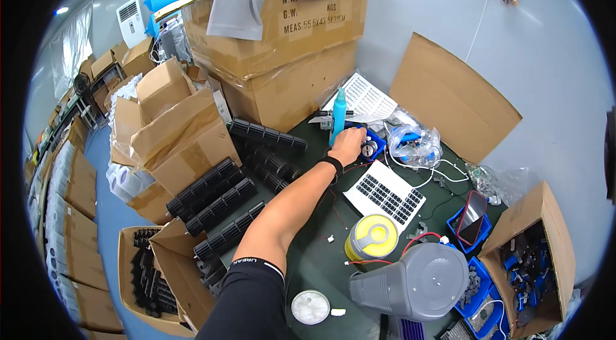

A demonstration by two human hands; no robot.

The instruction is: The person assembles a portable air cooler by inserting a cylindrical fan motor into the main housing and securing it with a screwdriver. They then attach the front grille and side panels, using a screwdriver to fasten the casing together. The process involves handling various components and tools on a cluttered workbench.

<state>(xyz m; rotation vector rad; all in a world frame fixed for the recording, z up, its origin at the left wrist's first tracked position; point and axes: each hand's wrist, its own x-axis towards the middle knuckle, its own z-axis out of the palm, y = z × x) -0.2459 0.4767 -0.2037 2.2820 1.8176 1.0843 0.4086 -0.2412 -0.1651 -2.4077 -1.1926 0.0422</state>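
Observation:
My left hand (348, 145), wearing a black wristband, reaches to the far middle of the dark green table. Its fingers are curled down at a small blue bin (377, 143); what they hold, if anything, is hidden. A round metallic part (369, 148) lies in that bin beside the fingers. Just left of the hand stands a turquoise bottle (338, 115) with a narrow nozzle. Nearer to me lies a white sheet (385, 194) with rows of black pieces. My right hand is out of the picture.
Black ribbed cylinders (221, 205) lie at left beside cardboard boxes (176, 135). At right are a yellow-lidded container (372, 238), a grey plastic housing (417, 282), a phone (472, 218) and an open box of parts (552, 231). A round dish (310, 307) stands near the front.

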